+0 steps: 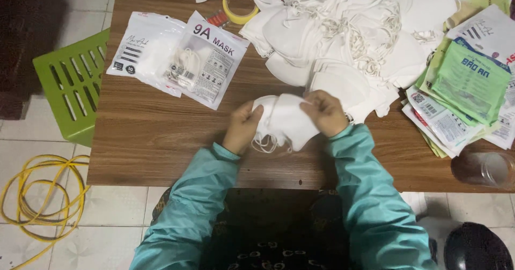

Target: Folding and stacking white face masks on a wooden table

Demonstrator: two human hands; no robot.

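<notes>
While I look down from my head camera, my left hand (242, 126) and my right hand (325, 112) both grip a small stack of white face masks (284, 121), held just above the near middle of the brown wooden surface (155, 141). My left fingers close around the stack's left edge, where thin ear loops dangle below it. My right fingers pinch its upper right corner. Teal sleeves (370, 195) cover both my arms.

Just beyond my hands lies a big loose pile of white masks (354, 34) with tangled loops. To the left of it rest two sealed mask packets (179, 55), side by side and overlapping. A roll of yellow tape (240, 7) sits near the far edge. On the right lies a stack of flat empty packets (461, 98), green and white, with a clear plastic cup (483, 168) near the corner. Beside the surface stands a green plastic chair (75, 82), and yellow cable (40, 195) coils on the tiled floor.
</notes>
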